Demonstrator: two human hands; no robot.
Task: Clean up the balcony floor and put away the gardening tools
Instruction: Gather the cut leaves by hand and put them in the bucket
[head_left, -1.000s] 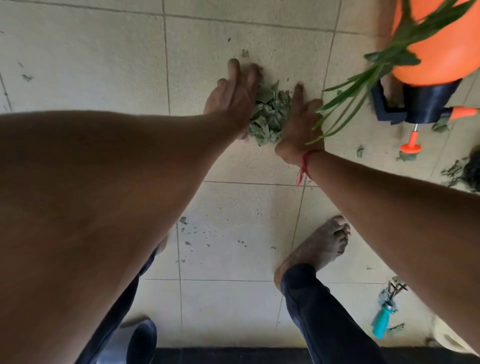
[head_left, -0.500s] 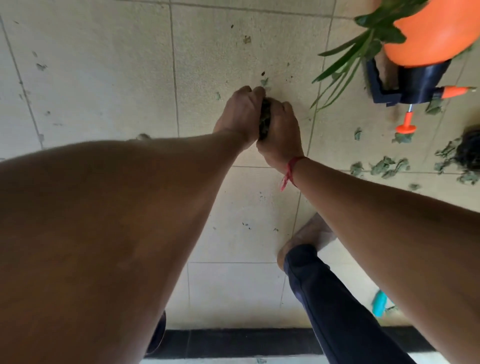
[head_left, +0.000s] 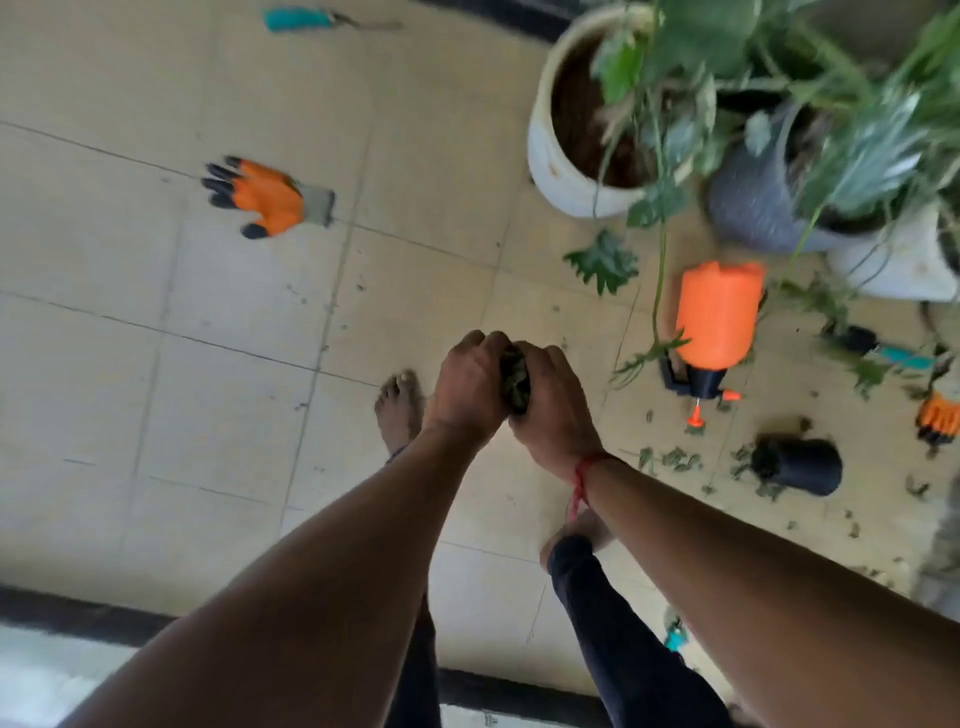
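Green crumpled leaves (head_left: 515, 387) are sandwiched between our left hand (head_left: 470, 387) and right hand (head_left: 553, 410), the fingers (head_left: 480, 340) of both curled tight round the wad, held clear above the beige tiled floor (head_left: 234, 364). Only two palms contain it, so we reckon any loosening rains bits onto the tiles below the fingers. Out past the right-hand fingers lies the tipped orange plastic sprayer bottle (head_left: 719, 317), with loose green scraps (head_left: 675, 460) and a toppled black plastic pot (head_left: 800, 465) further that way; our bare foot (head_left: 397, 410) stepping there could skid or scatter them. Well beyond the left fingers, an orange-and-black work glove (head_left: 270, 197) awaits collection.
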